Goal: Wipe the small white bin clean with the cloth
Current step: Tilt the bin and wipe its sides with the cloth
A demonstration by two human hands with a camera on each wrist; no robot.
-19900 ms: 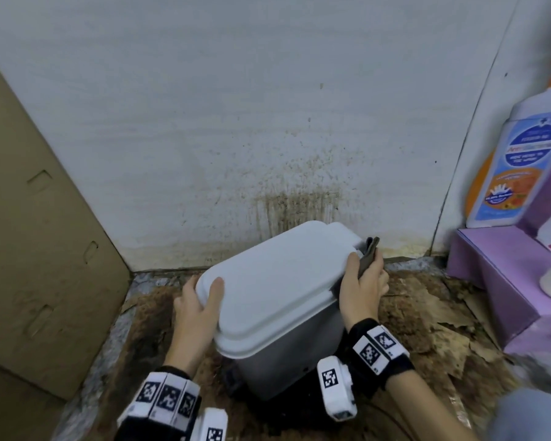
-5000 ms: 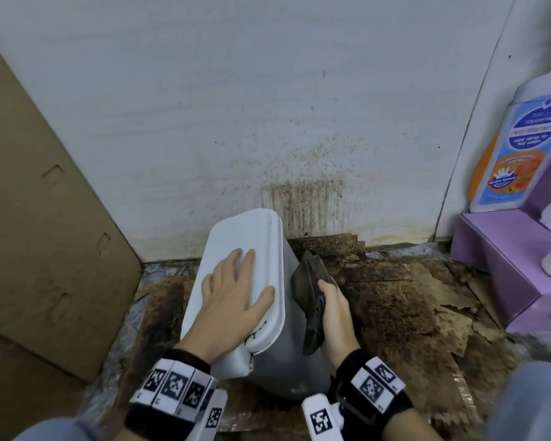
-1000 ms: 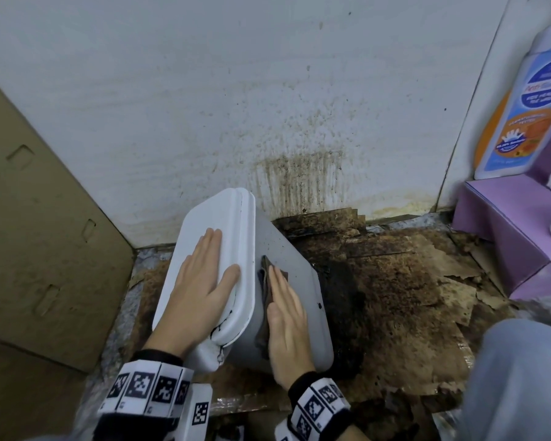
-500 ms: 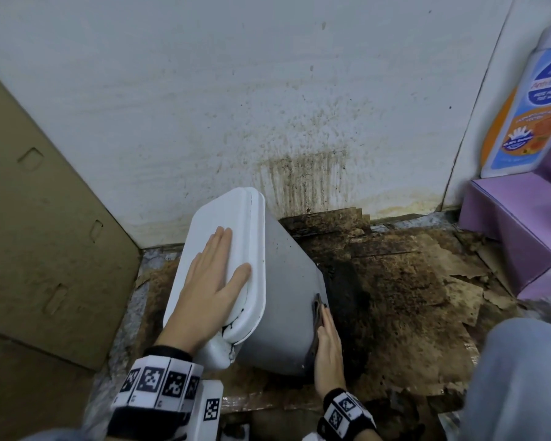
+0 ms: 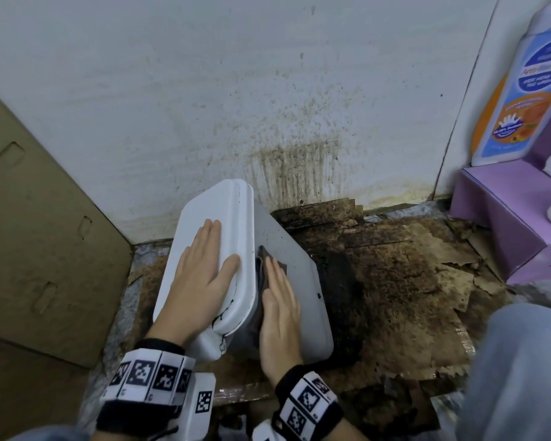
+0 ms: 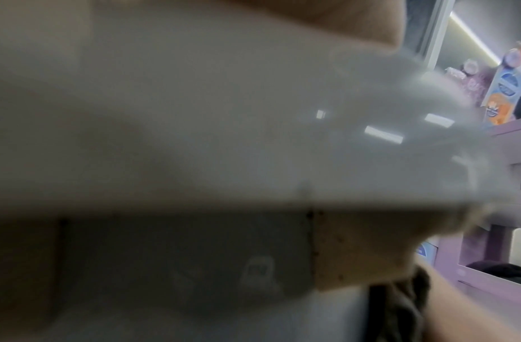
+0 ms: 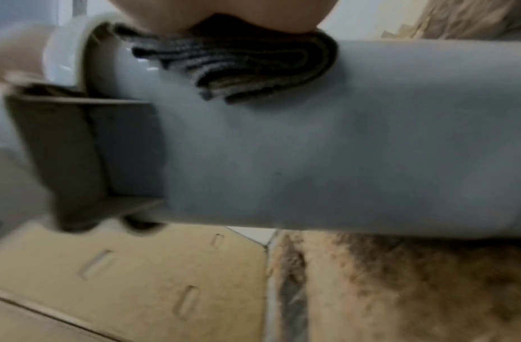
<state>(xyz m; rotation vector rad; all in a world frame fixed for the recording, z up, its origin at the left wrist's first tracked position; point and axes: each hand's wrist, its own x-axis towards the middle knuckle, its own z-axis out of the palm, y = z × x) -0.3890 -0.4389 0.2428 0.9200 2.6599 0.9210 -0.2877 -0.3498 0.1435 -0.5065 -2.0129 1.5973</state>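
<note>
Since 0.5 s ago my right hand (image 5: 279, 308) has slid the cloth (image 5: 261, 265) from the bin's (image 5: 295, 281) lower edge to under the lid (image 5: 217, 218), fingers flat, left hand (image 5: 201, 278) spread bracing, long axis running away toward the wall.

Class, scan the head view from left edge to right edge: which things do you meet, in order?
Cardboard sheet → left hand on the bin lid → right hand pressing the cloth → stained floor → purple box.

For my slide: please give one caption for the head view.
Left hand steadies the tilted bin; right hand presses the cloth on its side.
</note>
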